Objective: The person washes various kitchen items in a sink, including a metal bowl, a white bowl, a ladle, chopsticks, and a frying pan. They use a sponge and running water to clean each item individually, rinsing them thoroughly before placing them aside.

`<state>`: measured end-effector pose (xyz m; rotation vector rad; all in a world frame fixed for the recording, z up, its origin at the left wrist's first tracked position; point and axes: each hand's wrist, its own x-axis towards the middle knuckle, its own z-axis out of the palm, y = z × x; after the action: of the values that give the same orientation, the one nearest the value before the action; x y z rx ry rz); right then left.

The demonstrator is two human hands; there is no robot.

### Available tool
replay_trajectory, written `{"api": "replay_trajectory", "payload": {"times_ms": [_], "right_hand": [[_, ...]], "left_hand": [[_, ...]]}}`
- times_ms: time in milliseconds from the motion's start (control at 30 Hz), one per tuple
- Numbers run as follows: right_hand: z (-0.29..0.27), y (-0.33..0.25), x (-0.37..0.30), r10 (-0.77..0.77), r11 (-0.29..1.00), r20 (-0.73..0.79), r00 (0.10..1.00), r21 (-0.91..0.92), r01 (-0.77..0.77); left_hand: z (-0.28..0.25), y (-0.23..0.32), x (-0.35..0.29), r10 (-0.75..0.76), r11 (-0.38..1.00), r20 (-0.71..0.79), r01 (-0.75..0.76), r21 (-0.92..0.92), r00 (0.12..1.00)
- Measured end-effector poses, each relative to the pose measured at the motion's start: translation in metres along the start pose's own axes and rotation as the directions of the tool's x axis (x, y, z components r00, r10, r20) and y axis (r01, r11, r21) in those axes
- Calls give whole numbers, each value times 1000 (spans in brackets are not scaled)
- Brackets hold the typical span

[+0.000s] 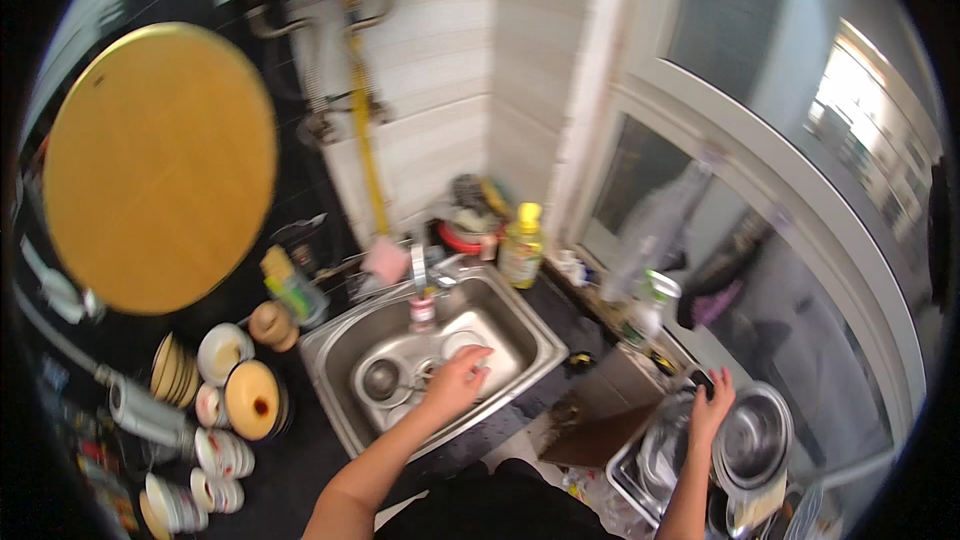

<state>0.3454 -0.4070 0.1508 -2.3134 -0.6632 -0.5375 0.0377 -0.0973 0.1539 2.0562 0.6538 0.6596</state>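
Observation:
My left hand (pixel 457 383) reaches over the steel sink (pixel 545 345), its fingers loosely bent and apart, with nothing visible in them. Just beyond it a white dish (pixel 462 342) sits in the basin. A steel ladle or small round bowl (pixel 381 378) rests in a pale dish at the basin's left. My right hand (pixel 712 402) is off to the right, above stacked steel cookware, its fingers closed around a small black piece (pixel 703 382) that looks like a knob or handle. Below that hand lies a shiny steel pan or lid (pixel 662 455). Blur hides finer detail.
Stacked bowls (pixel 222 453) and an orange-yellow dish (pixel 252 400) crowd the dark counter at left. A yellow bottle (pixel 522 245) stands behind the sink, near the faucet (pixel 440 282). A steel basin (pixel 752 440) lies beside my right hand. A large round board (pixel 160 170) leans at left.

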Motion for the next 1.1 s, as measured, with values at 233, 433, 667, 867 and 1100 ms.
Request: {"api": "replay_trajectory", "payload": {"times_ms": [233, 433, 667, 867, 1100], "right_hand": [[156, -152, -51, -292, 787, 617, 731, 589, -182], [233, -212, -137, -531, 820, 801, 276, 568, -72], [252, -248, -184, -660, 747, 750, 36, 651, 134], [261, -256, -185, -620, 784, 778, 99, 613, 99], [244, -240, -162, -341, 938, 935, 99, 331, 102]], "left_hand": [[-39, -52, -88, -264, 963, -163, 268, 1, 951], [-78, -88, -191, -489, 847, -410, 531, -14, 770], [-119, -110, -266, -718, 686, -549, 568, -455, 428], [-159, -131, -280, -877, 479, -437, 387, -788, 199], [-139, -150, -252, -888, 429, -288, 416, -802, 360]]}}
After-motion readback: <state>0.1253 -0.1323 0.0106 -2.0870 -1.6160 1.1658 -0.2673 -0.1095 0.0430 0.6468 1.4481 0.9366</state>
